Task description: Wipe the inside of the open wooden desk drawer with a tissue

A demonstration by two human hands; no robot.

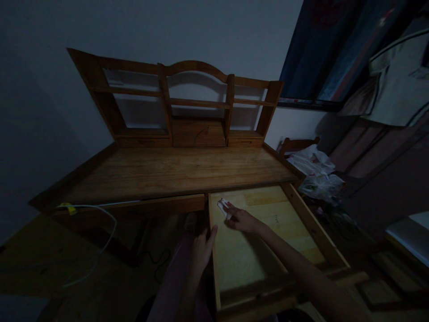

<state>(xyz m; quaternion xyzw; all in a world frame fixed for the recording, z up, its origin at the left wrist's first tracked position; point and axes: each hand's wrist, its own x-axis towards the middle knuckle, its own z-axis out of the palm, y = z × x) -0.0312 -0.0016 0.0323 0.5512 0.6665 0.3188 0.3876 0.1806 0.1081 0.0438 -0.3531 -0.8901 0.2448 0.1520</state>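
A wooden drawer (261, 241) is pulled out from under the right side of the desk (181, 172). Inside it, near the back left corner, my right hand (239, 219) presses a crumpled white cloth or tissue (222, 205) against the drawer's bottom; its exact material is hard to tell in the dim light. My left hand (202, 247) grips the drawer's left side wall (212, 250), with the thumb over the top edge. Some small dark marks show on the drawer's bottom.
A wooden shelf unit (197, 103) stands at the back of the desk. On the left a white cable (112, 228) with a yellow tag (69, 208) hangs over the desk's front edge. Plastic bags (313, 167) lie on a chair to the right. Clothes (402, 85) hang above.
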